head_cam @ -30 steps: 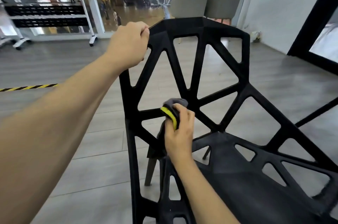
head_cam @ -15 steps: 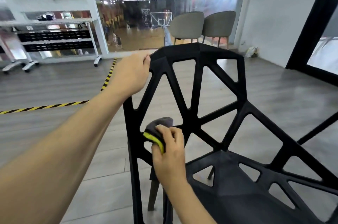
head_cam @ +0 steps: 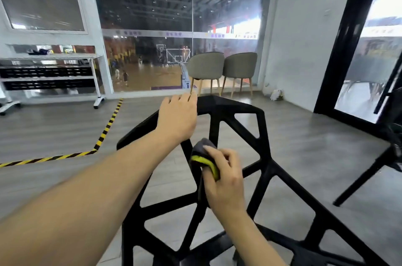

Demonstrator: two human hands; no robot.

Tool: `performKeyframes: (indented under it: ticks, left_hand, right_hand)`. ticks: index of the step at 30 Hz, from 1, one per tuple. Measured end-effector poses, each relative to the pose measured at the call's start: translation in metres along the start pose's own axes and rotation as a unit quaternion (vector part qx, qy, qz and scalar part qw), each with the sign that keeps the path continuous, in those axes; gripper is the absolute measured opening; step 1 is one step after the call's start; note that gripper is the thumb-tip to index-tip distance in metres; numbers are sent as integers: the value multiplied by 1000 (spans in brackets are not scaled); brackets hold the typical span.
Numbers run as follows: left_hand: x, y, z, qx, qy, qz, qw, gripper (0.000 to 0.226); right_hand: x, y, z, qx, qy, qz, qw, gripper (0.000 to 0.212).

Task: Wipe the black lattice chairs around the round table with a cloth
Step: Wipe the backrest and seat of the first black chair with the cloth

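1. Up close, the black lattice chair (head_cam: pixel 264 170) fills the foreground on the grey floor (head_cam: pixel 54 128).
2. Right hand (head_cam: pixel 226 181) clutches a grey-and-yellow cloth (head_cam: pixel 201 157) against a backrest strut.
3. Left hand (head_cam: pixel 177 117) lies on the top rim — fingers hidden, grip unclear.

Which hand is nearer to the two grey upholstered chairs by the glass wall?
Left. The left hand rests on the black lattice chair's top rail, below the grey upholstered chairs; the right hand is lower.
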State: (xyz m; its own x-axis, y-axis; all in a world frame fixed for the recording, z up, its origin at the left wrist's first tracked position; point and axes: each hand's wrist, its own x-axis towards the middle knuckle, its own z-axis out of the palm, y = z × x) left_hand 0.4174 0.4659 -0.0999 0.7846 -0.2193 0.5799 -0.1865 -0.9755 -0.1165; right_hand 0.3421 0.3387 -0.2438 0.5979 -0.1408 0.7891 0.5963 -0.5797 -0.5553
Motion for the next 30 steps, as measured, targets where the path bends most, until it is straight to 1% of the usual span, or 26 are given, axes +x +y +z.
performKeyframes:
  ticks: [3,4,6,8,9,10,12,14,16,18,19,21,24,26,27,28,30]
  left_hand:
    - [5,0,16,5,51,-20,998,38]
    - [5,-1,20,7,64,-24,998,38]
    - [4,-1,24,5,79,-31,996,37]
    - [4,1,26,3,81,-29,996,37]
    - [4,1,27,6,84,-26,996,37]
    - [4,1,27,7,88,-22,996,34]
    - [3,2,27,12,100,-19,995,22]
    - [3,2,25,9,115,-23,993,10]
    - [3,2,24,11,119,-20,993,10]
    - [3,1,28,12,118,-24,993,20]
    - [4,1,29,6,117,-26,993,26]
    - [3,1,29,-3,119,-26,993,33]
    - [3,1,29,-1,122,-27,992,34]
    - [3,1,28,-2,122,-22,992,34]
    - [3,1,29,0,122,-20,992,34]
    - [3,0,30,3,124,-18,992,34]
    - [3,1,31,7,130,-19,991,34]
  right_hand:
    - [70,11,-24,-35,113,-5,993,42]
    - [94,20,-29,-62,135,-2,989,43]
    - [133,47,-32,-108,151,21,982,41]
    - [149,66,-22,-154,145,50,976,38]
    - [150,67,-11,-171,142,46,974,38]
    - [147,60,3,-170,137,24,976,39]
    - [137,32,36,-129,106,-50,985,44]
    - [128,8,57,-102,84,-78,988,45]
    - [128,12,52,-118,67,-98,986,45]
    - [128,39,29,-169,62,-118,977,46]
    - [126,54,17,-187,72,-105,974,46]
    - [121,82,-7,-190,112,-40,975,47]
    - [113,106,-27,-151,178,75,969,48]
    - [110,109,-30,-107,216,140,960,46]
    - [108,105,-28,-86,226,152,958,47]
    - [105,97,-22,-67,228,145,961,48]
    - [99,77,-4,-42,193,81,977,50]
